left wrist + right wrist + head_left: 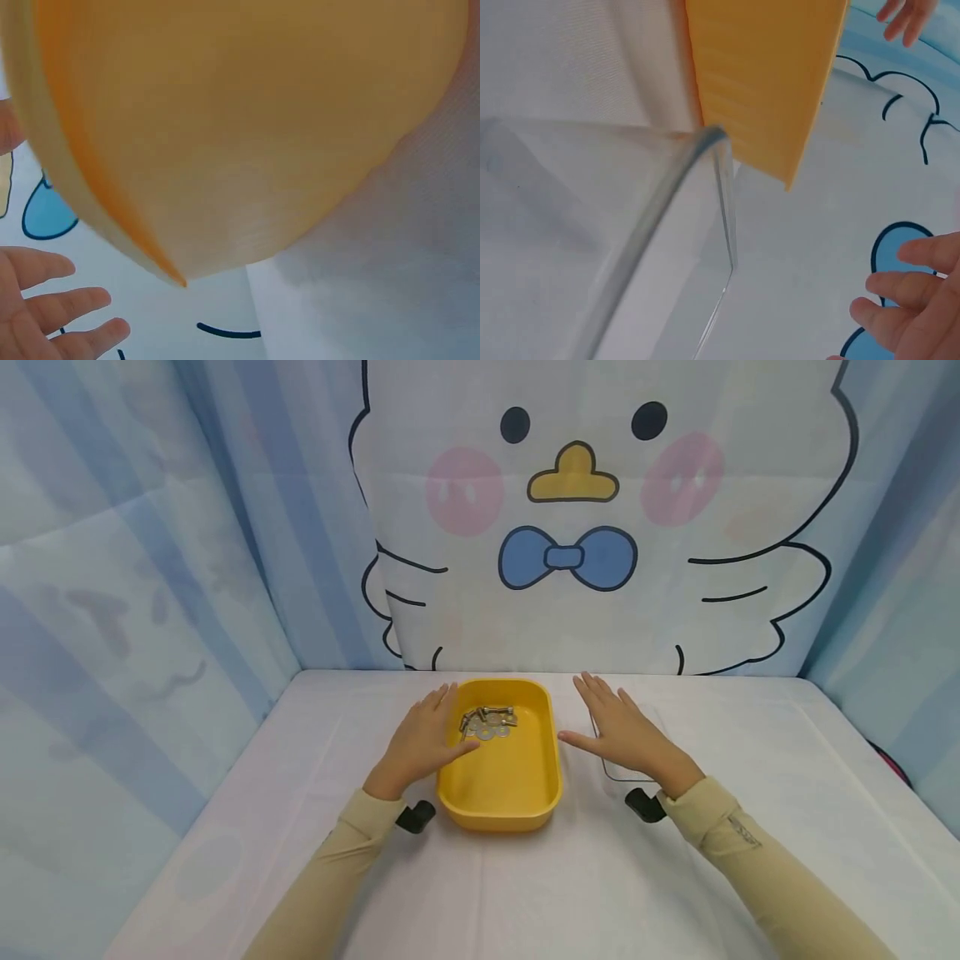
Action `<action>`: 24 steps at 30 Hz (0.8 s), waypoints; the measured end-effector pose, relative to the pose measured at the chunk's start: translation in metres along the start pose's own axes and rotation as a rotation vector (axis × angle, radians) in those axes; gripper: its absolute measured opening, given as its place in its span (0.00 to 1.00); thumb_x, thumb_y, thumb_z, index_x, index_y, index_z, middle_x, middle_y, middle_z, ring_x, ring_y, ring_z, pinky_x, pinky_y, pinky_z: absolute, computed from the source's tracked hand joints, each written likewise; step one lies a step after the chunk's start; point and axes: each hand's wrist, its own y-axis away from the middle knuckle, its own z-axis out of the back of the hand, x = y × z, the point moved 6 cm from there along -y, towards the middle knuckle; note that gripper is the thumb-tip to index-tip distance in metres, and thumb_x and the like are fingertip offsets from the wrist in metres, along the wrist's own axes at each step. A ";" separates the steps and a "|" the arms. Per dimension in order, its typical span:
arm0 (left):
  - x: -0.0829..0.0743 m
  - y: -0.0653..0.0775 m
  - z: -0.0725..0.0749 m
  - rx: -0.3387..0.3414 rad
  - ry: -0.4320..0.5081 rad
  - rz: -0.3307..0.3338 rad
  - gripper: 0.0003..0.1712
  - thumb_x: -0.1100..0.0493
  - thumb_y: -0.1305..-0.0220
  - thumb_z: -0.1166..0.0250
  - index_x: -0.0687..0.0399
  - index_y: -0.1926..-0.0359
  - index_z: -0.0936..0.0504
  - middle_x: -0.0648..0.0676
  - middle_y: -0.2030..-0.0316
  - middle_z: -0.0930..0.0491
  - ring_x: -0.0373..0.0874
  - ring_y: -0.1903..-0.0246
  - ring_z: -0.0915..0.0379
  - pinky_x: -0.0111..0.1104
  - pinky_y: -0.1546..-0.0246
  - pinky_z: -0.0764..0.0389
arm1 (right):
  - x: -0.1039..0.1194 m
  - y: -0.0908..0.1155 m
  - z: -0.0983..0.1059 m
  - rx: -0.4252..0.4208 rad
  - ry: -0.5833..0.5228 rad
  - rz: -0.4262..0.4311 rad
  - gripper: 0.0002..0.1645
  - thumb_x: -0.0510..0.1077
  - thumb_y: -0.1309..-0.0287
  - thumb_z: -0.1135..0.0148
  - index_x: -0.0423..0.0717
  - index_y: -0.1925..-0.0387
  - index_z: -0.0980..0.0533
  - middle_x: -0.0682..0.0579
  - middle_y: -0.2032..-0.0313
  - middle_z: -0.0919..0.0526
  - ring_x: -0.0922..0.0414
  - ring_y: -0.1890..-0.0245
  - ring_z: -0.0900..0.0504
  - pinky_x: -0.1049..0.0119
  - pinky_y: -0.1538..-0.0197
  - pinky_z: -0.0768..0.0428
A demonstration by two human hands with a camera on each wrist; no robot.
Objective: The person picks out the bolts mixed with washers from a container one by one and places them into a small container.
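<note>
Hands (422, 739) (626, 737) two, tray (501, 781) one, clear box (654, 223) one

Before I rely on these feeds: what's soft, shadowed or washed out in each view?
Head: fairly even light, faint soft shadows on the white cloth; the small metal parts look too tiny for fine detail. Left wrist: the yellow tray looms close, its wall soft, with a pale sheen low down. Right wrist: the clear container has a blurry near rim.

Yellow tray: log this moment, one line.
left hand empty, near yellow tray | right hand empty, near clear container | screws, washers in tray
</note>
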 end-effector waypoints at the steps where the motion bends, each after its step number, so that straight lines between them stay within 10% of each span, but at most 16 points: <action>1: 0.002 0.000 0.001 -0.002 0.041 0.012 0.54 0.35 0.43 0.39 0.61 0.28 0.51 0.64 0.29 0.47 0.58 0.30 0.49 0.50 0.30 0.44 | 0.000 -0.001 0.000 0.004 -0.008 -0.002 0.55 0.67 0.42 0.46 0.40 0.27 0.56 0.39 0.27 0.57 0.41 0.27 0.56 0.39 0.28 0.59; 16: 0.047 -0.004 -0.004 -0.054 0.650 0.337 0.35 0.53 0.36 0.39 0.59 0.32 0.38 0.62 0.41 0.28 0.55 0.43 0.29 0.44 0.43 0.24 | 0.006 -0.013 0.006 0.024 -0.106 0.020 0.54 0.67 0.41 0.47 0.42 0.27 0.56 0.40 0.27 0.53 0.42 0.28 0.51 0.42 0.27 0.54; 24: 0.063 -0.005 -0.020 0.026 0.950 0.496 0.28 0.53 0.32 0.44 0.66 0.38 0.32 0.66 0.42 0.27 0.55 0.45 0.26 0.38 0.46 0.22 | 0.006 -0.021 0.008 0.066 -0.171 0.018 0.54 0.69 0.41 0.50 0.40 0.27 0.55 0.39 0.27 0.53 0.40 0.28 0.50 0.42 0.29 0.47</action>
